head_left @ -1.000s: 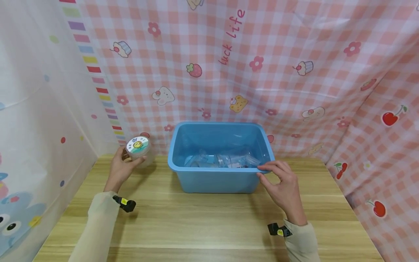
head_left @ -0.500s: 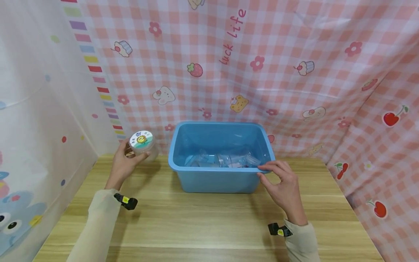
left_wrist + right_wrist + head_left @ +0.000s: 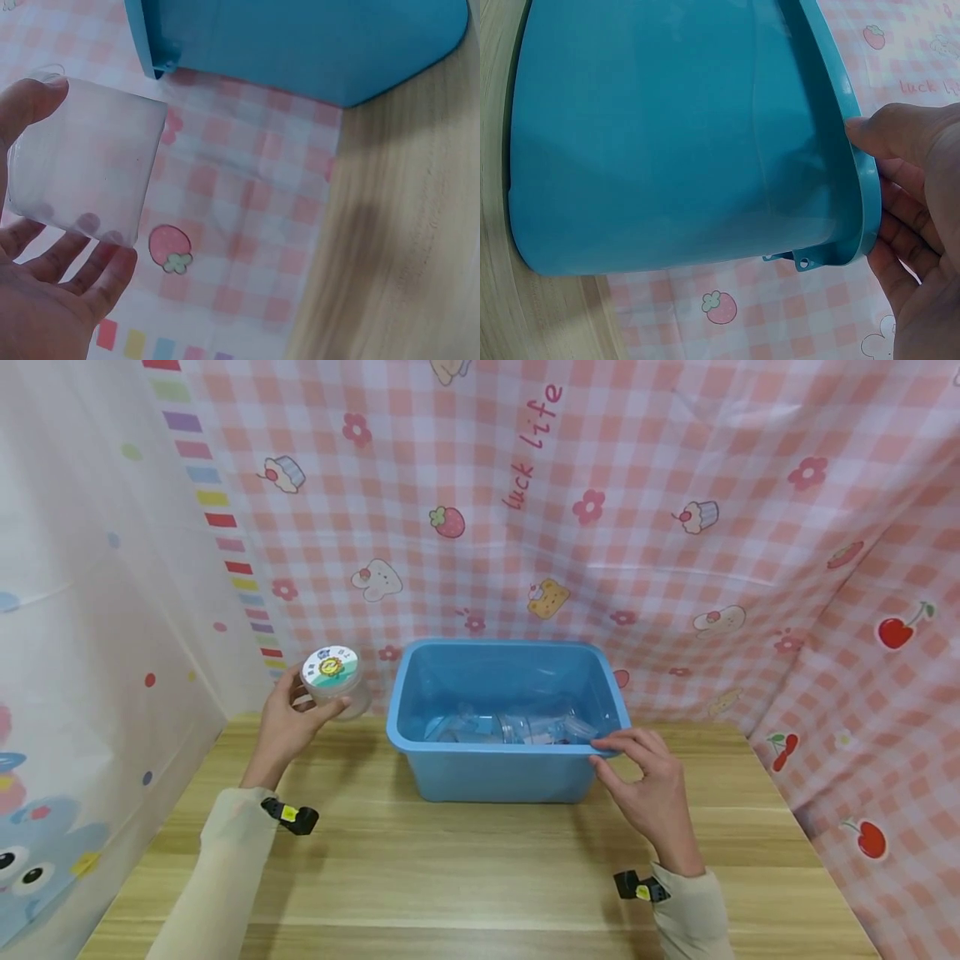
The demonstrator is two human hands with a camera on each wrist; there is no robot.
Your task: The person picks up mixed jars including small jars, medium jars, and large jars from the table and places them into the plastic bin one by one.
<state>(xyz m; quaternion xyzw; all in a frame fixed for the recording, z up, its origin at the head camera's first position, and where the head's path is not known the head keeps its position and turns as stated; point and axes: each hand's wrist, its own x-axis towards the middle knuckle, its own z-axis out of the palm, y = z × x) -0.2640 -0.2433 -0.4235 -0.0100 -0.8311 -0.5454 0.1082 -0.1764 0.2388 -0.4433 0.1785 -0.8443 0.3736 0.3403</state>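
Note:
My left hand (image 3: 288, 722) grips a clear plastic jar (image 3: 358, 697) around its side, thumb on one side and fingers on the other. The jar is upright, and its round lid (image 3: 331, 667) bears a white and green label with a yellow figure. In the left wrist view the jar (image 3: 90, 157) looks see-through, with no contents visible. To its right stands a blue plastic bin (image 3: 495, 775). With thumb and fingers, my right hand (image 3: 651, 789) pinches the bin's front right rim; the right wrist view shows the thumb (image 3: 877, 131) against the rim.
Several clear plastic containers (image 3: 525, 727) lie inside the bin, partly hidden by its front wall. The bin sits on a wood-grain table (image 3: 450, 877). A pink checked cloth (image 3: 480, 560) hangs behind, and a white printed cloth (image 3: 150, 610) on the left.
My left hand has raised the jar and shifted it slightly right, towards the bin. The right hand and the bin have stayed in place.

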